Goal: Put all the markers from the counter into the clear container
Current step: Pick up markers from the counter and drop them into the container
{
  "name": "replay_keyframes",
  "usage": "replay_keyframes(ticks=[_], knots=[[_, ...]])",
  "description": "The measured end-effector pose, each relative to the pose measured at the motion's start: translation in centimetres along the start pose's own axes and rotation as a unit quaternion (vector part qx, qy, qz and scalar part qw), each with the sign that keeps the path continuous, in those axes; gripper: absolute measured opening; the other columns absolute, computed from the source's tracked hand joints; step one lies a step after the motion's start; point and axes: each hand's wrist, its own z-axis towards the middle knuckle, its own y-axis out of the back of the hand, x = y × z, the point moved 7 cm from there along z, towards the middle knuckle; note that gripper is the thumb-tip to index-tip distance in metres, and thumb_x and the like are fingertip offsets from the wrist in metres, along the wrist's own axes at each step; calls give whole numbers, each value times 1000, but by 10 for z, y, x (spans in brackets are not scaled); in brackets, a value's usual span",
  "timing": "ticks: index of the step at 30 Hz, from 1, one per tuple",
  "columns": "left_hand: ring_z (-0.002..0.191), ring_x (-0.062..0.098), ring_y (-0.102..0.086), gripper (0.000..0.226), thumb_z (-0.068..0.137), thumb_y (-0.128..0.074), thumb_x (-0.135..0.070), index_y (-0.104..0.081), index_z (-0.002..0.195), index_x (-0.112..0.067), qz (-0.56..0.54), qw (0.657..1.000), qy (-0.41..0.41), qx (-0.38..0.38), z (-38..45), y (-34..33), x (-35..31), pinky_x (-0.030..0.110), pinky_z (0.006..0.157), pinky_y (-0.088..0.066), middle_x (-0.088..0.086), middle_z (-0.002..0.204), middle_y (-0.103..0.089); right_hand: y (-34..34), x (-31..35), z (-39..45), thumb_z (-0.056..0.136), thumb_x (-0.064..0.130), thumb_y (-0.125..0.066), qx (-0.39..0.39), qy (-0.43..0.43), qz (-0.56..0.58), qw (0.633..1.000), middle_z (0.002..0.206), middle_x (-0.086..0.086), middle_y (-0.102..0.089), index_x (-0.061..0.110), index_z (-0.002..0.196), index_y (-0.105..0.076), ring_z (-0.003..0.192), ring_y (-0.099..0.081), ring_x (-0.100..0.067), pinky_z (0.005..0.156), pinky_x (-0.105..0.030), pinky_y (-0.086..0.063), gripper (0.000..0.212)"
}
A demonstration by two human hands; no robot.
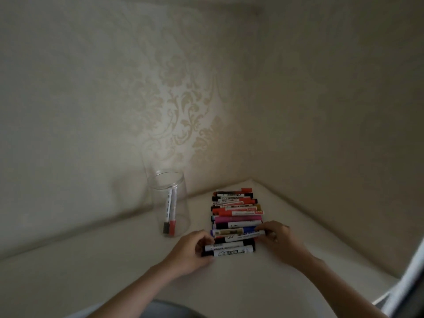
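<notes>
Markers [236,220] of many colours, red, black, pink, purple and white-barrelled, lie side by side in a tight row on the pale cream tabletop [114,260], running back toward the corner where two patterned beige walls meet. To the left of the row, a little apart, stands the clear plastic cylindrical container [169,203], upright and open-topped, with a black-capped marker [168,212] and a red-capped marker [173,213] leaning inside it, caps down. The left hand [191,250] curls around the left ends of the nearest black-and-white markers, fingers bent and touching them; whether it actually grips one is hard to make out. The right hand [278,237] pinches the right end of a white marker [241,235] between thumb and fingers near the front of the row. Labels on the barrels are too blurred to read. The forearms run out of view at the bottom edge, and a grey-white strip cuts across the lower right corner, unidentifiable.
</notes>
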Motion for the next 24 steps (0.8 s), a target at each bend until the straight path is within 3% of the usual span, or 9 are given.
replay_keyframes(ticks=[5,9,13,17,20,24], knots=[[96,5,-59,35,80,-74,-22,-55,94,-48,60,998,-29,5,-7,9,4,17,88,-48,-5,107,-56,-13,10,2,83,43,-64,-11,52,-48,997,99,11,-62,30,104,-68,90,-59,-10,80,-26,-50,25],[99,-2,-59,37,84,-73,-20,-55,97,-50,45,999,-27,2,-14,14,10,8,89,-44,-10,109,-57,-12,11,-3,84,38,-64,-12,69,-68,995,104,8,-65,30,108,-69,93,-61,-11,82,-28,-51,25],[97,-1,-64,27,85,-74,-15,-66,98,-37,-35,999,-7,-23,-19,18,15,9,84,-48,-11,104,-68,-1,8,-13,84,32,-66,-5,52,-50,997,94,17,-59,39,106,-65,79,-57,2,69,-8,-43,23],[95,5,-70,17,90,-69,-7,-72,99,-21,-151,984,42,-89,-17,34,20,14,80,-55,-3,102,-73,8,3,-13,80,23,-73,-37,-12,58,998,83,17,-67,47,90,-61,72,-64,1,64,-12,-50,29],[91,17,-72,16,88,-69,0,-69,93,-15,-228,962,53,-139,-13,46,15,24,77,-61,11,98,-73,4,-1,-12,81,11,-71,-50,-74,194,977,78,3,-72,35,89,-68,61,-67,-10,66,-31,-58,25],[85,17,-74,15,86,-72,-1,-71,95,-13,-224,960,27,-168,-7,60,-2,26,75,-62,9,93,-75,2,6,-13,83,7,-68,-70,-106,296,947,87,-10,-71,11,96,-69,63,-67,-12,61,-21,-57,14]])
